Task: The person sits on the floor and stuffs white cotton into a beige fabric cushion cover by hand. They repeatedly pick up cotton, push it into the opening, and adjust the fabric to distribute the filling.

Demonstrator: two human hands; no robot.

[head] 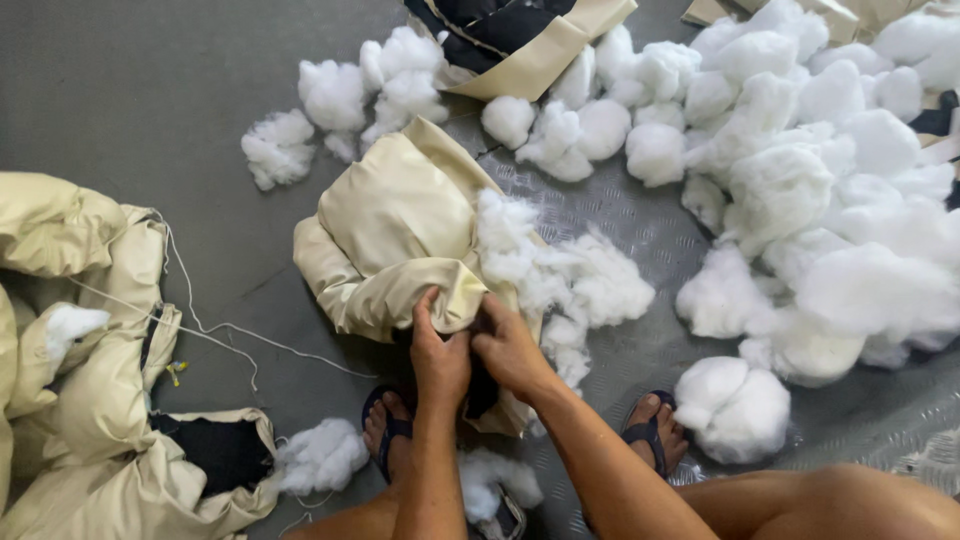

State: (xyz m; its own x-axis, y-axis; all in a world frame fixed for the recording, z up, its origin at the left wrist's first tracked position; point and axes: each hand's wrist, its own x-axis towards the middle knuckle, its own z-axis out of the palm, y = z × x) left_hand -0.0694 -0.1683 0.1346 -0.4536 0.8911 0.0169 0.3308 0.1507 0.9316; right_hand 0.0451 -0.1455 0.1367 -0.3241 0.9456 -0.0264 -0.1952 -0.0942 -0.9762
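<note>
My left hand (440, 362) pinches the near hem of the cream cushion cover (395, 235), thumb on top, fingers curled tight on the cloth. My right hand (512, 350) is just beside it, touching, and it reaches into the dark opening of the same cover; I cannot tell how far that grip is closed, since its fingertips are hidden inside. The cover lies straight ahead of both hands on the grey floor (150, 100), its long axis running away from me and a little leftward, the open mouth at my end. White stuffing (585, 280) spills from its right flank, nearer my right hand, and the big heap (830, 200) lies well apart on the right. My sandalled feet (655, 430) flank the hands. What lies inside the mouth is lost in shadow.
</note>
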